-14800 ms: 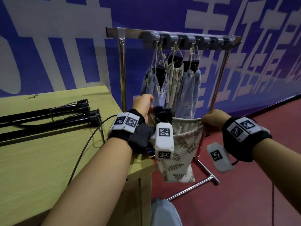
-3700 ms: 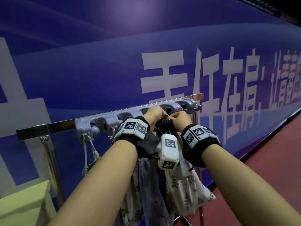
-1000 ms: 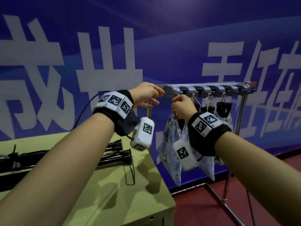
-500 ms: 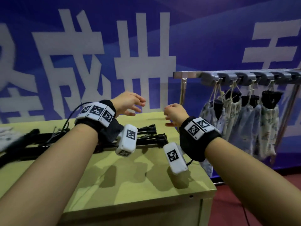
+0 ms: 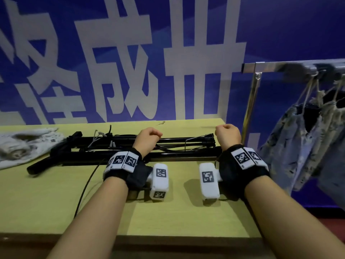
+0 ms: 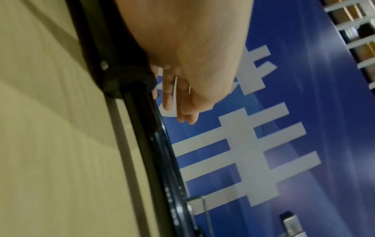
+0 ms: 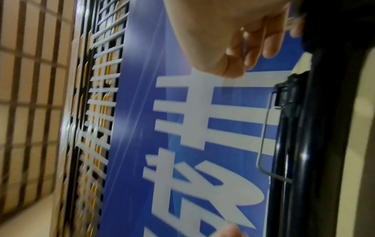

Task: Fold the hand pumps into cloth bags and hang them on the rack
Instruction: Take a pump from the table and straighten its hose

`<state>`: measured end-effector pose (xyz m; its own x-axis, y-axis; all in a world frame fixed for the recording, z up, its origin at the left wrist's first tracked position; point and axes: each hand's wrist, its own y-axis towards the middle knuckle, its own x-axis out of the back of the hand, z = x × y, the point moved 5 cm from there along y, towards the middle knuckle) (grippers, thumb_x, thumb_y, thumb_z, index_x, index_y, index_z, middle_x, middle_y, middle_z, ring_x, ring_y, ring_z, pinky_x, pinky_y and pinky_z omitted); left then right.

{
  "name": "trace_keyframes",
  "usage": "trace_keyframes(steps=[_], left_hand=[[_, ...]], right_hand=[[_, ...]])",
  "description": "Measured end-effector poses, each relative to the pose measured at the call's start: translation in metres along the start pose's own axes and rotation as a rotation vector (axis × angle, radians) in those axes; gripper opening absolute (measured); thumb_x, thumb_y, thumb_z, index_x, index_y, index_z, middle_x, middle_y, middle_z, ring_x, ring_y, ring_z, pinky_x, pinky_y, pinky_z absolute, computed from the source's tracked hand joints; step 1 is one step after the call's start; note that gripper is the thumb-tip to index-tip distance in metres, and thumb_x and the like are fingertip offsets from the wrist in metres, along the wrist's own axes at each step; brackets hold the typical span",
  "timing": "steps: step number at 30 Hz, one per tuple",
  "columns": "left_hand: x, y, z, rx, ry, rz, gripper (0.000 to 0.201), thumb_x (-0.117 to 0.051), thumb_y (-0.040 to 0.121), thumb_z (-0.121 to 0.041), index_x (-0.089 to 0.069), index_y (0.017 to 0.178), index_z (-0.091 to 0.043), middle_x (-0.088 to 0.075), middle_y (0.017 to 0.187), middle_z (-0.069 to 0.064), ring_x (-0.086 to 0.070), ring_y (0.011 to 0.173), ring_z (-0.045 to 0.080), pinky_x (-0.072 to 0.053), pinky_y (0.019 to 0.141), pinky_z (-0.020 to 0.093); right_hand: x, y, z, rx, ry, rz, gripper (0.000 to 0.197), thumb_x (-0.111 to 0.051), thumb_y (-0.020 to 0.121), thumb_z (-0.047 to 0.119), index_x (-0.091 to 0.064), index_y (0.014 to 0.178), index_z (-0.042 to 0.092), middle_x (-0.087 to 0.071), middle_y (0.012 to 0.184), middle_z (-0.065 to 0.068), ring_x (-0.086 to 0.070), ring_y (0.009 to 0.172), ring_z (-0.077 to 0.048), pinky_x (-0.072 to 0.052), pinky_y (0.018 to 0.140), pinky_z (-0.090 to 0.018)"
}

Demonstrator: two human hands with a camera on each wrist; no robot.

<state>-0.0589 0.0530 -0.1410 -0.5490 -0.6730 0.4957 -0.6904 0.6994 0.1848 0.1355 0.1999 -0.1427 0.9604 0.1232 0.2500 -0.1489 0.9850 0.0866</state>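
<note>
Several long black hand pumps [image 5: 168, 152] lie side by side along the back of the yellow-green table [image 5: 46, 202]. My left hand [image 5: 148, 138] hovers over their middle; in the left wrist view its fingers [image 6: 182, 102] hang nearly straight beside a pump tube [image 6: 142, 144] and hold nothing. My right hand [image 5: 227, 135] is above the pumps' right end; its fingers [image 7: 251, 46] are loosely curled and empty, next to a pump [image 7: 300, 144]. A crumpled pale cloth bag [image 5: 24, 146] lies at the table's left. Filled bags [image 5: 298, 146] hang from the rack [image 5: 291, 67] on the right.
A thin black cable [image 5: 84, 191] runs across the table toward its front edge. The rack's metal post [image 5: 251, 105] stands just past the table's right end. A blue wall with large white characters [image 5: 130, 62] is close behind the table.
My view swung left from the rack to the table. Both hands came away from the hooks, dropped and now sit low over the pumps.
</note>
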Motion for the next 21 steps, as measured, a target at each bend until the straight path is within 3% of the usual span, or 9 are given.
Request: trace_keyframes(steps=[3, 6, 9, 11, 14, 18, 19, 21], left_hand=[[-0.011, 0.007, 0.007, -0.058, 0.148, 0.11, 0.022, -0.054, 0.089, -0.008, -0.062, 0.076, -0.024, -0.064, 0.092, -0.004, -0.057, 0.094, 0.016, -0.043, 0.088, 0.03], [-0.012, 0.007, 0.004, -0.118, 0.134, 0.143, 0.021, -0.048, 0.091, -0.002, -0.063, 0.084, -0.016, -0.061, 0.09, -0.004, -0.056, 0.094, 0.015, -0.043, 0.084, 0.026], [-0.007, 0.005, -0.003, -0.18, 0.118, 0.096, 0.025, -0.044, 0.09, 0.002, -0.063, 0.088, -0.013, -0.059, 0.087, -0.008, -0.055, 0.091, 0.013, -0.041, 0.083, 0.024], [-0.004, 0.003, -0.005, -0.205, 0.094, 0.06, 0.027, -0.044, 0.089, 0.003, -0.064, 0.083, -0.014, -0.06, 0.084, -0.008, -0.055, 0.087, 0.01, -0.039, 0.08, 0.021], [0.009, 0.0, -0.005, -0.22, -0.029, -0.106, 0.034, -0.043, 0.089, 0.003, -0.061, 0.069, -0.019, -0.06, 0.079, -0.008, -0.054, 0.079, 0.007, -0.039, 0.071, 0.017], [0.04, -0.006, 0.011, -0.099, -0.198, -0.514, 0.035, -0.041, 0.087, 0.002, -0.057, 0.067, -0.022, -0.061, 0.085, -0.001, -0.052, 0.077, 0.006, -0.037, 0.067, 0.015], [0.046, -0.008, 0.017, -0.058, -0.227, -0.601, 0.035, -0.041, 0.087, 0.0, -0.055, 0.067, -0.024, -0.061, 0.092, 0.001, -0.054, 0.083, 0.008, -0.039, 0.073, 0.017], [0.056, -0.015, 0.023, 0.03, -0.246, -0.74, 0.032, -0.041, 0.084, -0.003, -0.052, 0.071, -0.03, -0.058, 0.105, 0.002, -0.05, 0.11, 0.019, -0.039, 0.096, 0.034]], right_hand=[[-0.005, 0.008, -0.011, -0.015, -0.092, 0.086, 0.021, -0.046, 0.085, 0.008, -0.062, 0.093, -0.001, -0.06, 0.094, -0.019, -0.058, 0.095, -0.038, -0.048, 0.091, -0.043], [-0.004, 0.005, -0.01, 0.008, -0.193, 0.095, 0.022, -0.046, 0.085, 0.011, -0.064, 0.095, 0.002, -0.063, 0.106, -0.021, -0.058, 0.103, -0.039, -0.046, 0.096, -0.047], [-0.005, -0.003, -0.009, -0.012, -0.265, 0.176, 0.014, -0.049, 0.085, 0.01, -0.055, 0.072, 0.008, -0.058, 0.083, -0.013, -0.058, 0.092, -0.032, -0.048, 0.094, -0.046], [-0.006, -0.008, -0.008, -0.025, -0.297, 0.22, 0.012, -0.051, 0.084, 0.01, -0.059, 0.078, 0.003, -0.057, 0.081, -0.012, -0.058, 0.09, -0.032, -0.05, 0.092, -0.046], [-0.005, -0.014, -0.006, -0.011, -0.332, 0.24, 0.021, -0.052, 0.086, 0.01, -0.064, 0.099, -0.001, -0.064, 0.101, -0.019, -0.061, 0.099, -0.036, -0.049, 0.092, -0.048], [-0.004, -0.016, -0.008, 0.005, -0.393, 0.232, 0.027, -0.053, 0.088, 0.013, -0.063, 0.108, -0.003, -0.064, 0.102, -0.02, -0.06, 0.104, -0.036, -0.048, 0.094, -0.046], [-0.004, -0.015, -0.008, 0.003, -0.411, 0.227, 0.029, -0.053, 0.088, 0.013, -0.062, 0.111, -0.003, -0.065, 0.105, -0.019, -0.06, 0.104, -0.034, -0.049, 0.094, -0.043], [-0.003, -0.016, -0.008, 0.006, -0.447, 0.225, 0.029, -0.053, 0.088, 0.014, -0.06, 0.113, 0.0, -0.064, 0.109, -0.018, -0.06, 0.101, -0.031, -0.049, 0.085, -0.036]])
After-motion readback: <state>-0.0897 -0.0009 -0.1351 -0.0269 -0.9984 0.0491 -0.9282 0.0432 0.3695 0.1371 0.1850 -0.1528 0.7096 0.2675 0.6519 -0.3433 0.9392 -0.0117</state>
